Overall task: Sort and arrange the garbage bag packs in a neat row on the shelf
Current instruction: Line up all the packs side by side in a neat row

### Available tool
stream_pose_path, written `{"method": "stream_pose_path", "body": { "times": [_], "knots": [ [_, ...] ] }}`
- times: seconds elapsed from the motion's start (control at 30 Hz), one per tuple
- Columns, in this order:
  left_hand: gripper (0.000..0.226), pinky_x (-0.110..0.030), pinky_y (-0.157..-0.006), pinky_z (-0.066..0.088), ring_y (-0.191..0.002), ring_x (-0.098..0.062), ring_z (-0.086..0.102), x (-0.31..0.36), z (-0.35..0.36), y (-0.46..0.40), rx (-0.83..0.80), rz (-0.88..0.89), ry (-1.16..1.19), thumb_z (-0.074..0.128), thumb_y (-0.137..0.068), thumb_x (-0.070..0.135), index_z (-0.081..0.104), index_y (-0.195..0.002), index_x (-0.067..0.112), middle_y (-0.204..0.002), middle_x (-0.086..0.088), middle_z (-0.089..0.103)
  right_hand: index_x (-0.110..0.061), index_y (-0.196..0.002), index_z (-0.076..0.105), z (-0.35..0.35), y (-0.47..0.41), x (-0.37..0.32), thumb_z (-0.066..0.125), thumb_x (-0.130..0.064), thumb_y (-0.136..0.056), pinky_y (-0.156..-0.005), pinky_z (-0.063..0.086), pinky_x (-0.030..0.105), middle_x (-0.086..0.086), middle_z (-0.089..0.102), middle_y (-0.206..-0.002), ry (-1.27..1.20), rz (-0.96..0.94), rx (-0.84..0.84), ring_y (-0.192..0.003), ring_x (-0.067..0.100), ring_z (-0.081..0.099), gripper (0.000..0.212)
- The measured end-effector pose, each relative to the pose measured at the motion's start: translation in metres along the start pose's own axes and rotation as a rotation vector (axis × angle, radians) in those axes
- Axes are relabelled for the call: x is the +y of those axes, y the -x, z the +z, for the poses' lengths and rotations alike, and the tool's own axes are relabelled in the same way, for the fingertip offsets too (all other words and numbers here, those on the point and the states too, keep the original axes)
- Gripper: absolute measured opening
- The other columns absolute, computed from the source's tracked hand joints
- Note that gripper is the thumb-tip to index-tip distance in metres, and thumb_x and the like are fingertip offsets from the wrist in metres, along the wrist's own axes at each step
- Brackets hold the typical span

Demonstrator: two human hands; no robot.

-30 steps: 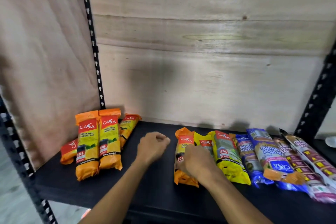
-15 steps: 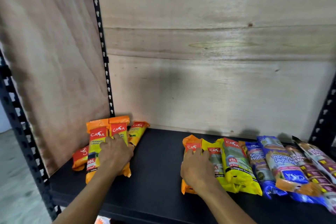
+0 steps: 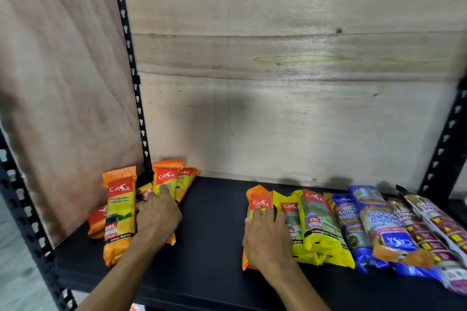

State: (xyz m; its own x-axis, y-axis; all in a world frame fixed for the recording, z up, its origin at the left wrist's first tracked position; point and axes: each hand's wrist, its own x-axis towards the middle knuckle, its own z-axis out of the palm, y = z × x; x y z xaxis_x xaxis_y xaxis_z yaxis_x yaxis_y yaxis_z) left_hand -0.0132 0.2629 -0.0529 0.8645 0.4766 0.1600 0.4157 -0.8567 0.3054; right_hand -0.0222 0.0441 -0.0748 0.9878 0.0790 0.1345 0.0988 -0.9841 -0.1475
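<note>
Reaching left, your left hand (image 3: 158, 217) had crossed the bare shelf (image 3: 214, 235) from mid-shelf a second before and come down on the second orange pack (image 3: 165, 182) in the corner cluster, fingers curled over it in a grasp. The front orange pack (image 3: 118, 212) had tilted aside. Your right hand (image 3: 265, 237) had stayed pressing flat, fingers relaxed, on the orange pack (image 3: 260, 203) at the left end of the right-hand row (image 3: 366, 225). That suggested the cluster was about to join the row. The packs beneath your left hand were mostly hidden; their count was unclear, and the row's right end was cut off.
</note>
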Motion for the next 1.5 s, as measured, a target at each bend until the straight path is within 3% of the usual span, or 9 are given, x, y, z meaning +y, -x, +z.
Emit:
{"method": "stream_pose_path", "body": {
  "times": [0.27, 0.43, 0.67, 0.8, 0.9, 1.07, 1.17, 1.3, 1.5],
  "knots": [
    [0.051, -0.037, -0.099, 0.041, -0.121, -0.029, 0.054, 0.055, -0.007, 0.045, -0.175, 0.252, 0.084, 0.050, -0.094, 0.028, 0.042, -0.143, 0.014, -0.134, -0.011, 0.058, -0.006, -0.148, 0.037, -0.002, -0.002, 0.005, 0.033, -0.033, -0.103, -0.111, 0.030, 0.048, 0.018, 0.042, -0.148, 0.089, -0.040, -0.037, -0.132, 0.039, 0.036, 0.052],
    [0.057, -0.036, -0.104, 0.040, -0.128, -0.024, 0.051, 0.069, 0.005, 0.055, -0.277, 0.267, 0.132, 0.054, -0.092, 0.035, 0.042, -0.146, 0.020, -0.142, -0.005, 0.053, -0.004, -0.144, 0.044, -0.016, 0.002, 0.003, 0.029, -0.027, -0.105, -0.115, 0.023, 0.051, 0.017, 0.043, -0.148, 0.157, -0.123, -0.068, -0.135, 0.036, 0.035, 0.048],
    [0.060, -0.038, -0.107, 0.041, -0.132, -0.021, 0.047, 0.064, 0.014, 0.048, -0.337, 0.216, 0.311, 0.055, -0.092, 0.052, 0.043, -0.146, 0.029, -0.148, -0.001, 0.048, -0.004, -0.145, 0.043, -0.011, 0.002, 0.005, 0.029, -0.032, -0.105, -0.113, 0.028, 0.051, 0.018, 0.041, -0.150, 0.138, -0.113, -0.065, -0.137, 0.039, 0.033, 0.051],
    [0.058, -0.037, -0.108, 0.041, -0.133, -0.020, 0.045, 0.056, 0.017, 0.042, -0.367, 0.244, 0.344, 0.057, -0.091, 0.049, 0.044, -0.145, 0.033, -0.148, 0.000, 0.047, -0.003, -0.138, 0.050, 0.013, -0.011, 0.007, 0.027, -0.033, -0.102, -0.108, 0.029, 0.055, 0.019, 0.047, -0.143, 0.155, -0.154, -0.012, -0.132, 0.041, 0.038, 0.052],
    [0.060, -0.032, -0.103, 0.043, -0.128, -0.016, 0.049, 0.054, 0.023, 0.043, -0.343, 0.283, 0.380, 0.063, -0.087, 0.050, 0.048, -0.143, 0.033, -0.145, 0.003, 0.048, -0.003, -0.141, 0.047, 0.023, -0.020, 0.010, 0.025, -0.034, -0.100, -0.109, 0.028, 0.056, 0.019, 0.046, -0.145, 0.152, -0.135, 0.007, -0.133, 0.042, 0.036, 0.056],
    [0.049, -0.023, -0.088, 0.044, -0.114, -0.009, 0.055, 0.051, 0.020, 0.033, -0.460, 0.300, 0.502, 0.056, -0.090, 0.055, 0.059, -0.131, 0.030, -0.134, 0.008, 0.057, -0.005, -0.137, 0.052, 0.035, -0.028, 0.011, 0.028, -0.039, -0.097, -0.105, 0.032, 0.056, 0.018, 0.046, -0.144, 0.116, -0.100, 0.000, -0.132, 0.043, 0.036, 0.057],
    [0.044, -0.028, -0.089, 0.047, -0.108, -0.008, 0.056, 0.043, 0.016, 0.007, -0.260, 0.268, 0.334, 0.053, -0.092, 0.055, 0.061, -0.124, 0.027, -0.126, 0.006, 0.064, -0.005, -0.138, 0.050, 0.036, -0.030, 0.010, 0.029, -0.039, -0.098, -0.106, 0.032, 0.056, 0.019, 0.043, -0.147, 0.132, -0.088, -0.013, -0.134, 0.044, 0.034, 0.057],
    [0.053, -0.042, -0.097, 0.048, -0.120, -0.026, 0.054, 0.029, 0.009, -0.040, 0.013, 0.174, 0.008, 0.053, -0.091, 0.053, 0.056, -0.133, 0.022, -0.129, -0.006, 0.062, -0.005, -0.140, 0.047, 0.034, -0.028, 0.010, 0.028, -0.040, -0.099, -0.106, 0.034, 0.054, 0.019, 0.042, -0.148, 0.120, -0.088, -0.023, -0.134, 0.043, 0.035, 0.057],
    [0.059, -0.049, -0.112, 0.025, -0.139, -0.033, 0.033, 0.027, 0.016, -0.085, -0.100, 0.101, -0.344, 0.042, -0.094, 0.055, 0.041, -0.145, 0.026, -0.143, -0.010, 0.052, -0.004, -0.145, 0.040, 0.036, -0.026, 0.010, 0.026, -0.041, -0.099, -0.108, 0.031, 0.056, 0.020, 0.035, -0.153, 0.123, -0.079, -0.044, -0.138, 0.046, 0.029, 0.061]
  ]
}}
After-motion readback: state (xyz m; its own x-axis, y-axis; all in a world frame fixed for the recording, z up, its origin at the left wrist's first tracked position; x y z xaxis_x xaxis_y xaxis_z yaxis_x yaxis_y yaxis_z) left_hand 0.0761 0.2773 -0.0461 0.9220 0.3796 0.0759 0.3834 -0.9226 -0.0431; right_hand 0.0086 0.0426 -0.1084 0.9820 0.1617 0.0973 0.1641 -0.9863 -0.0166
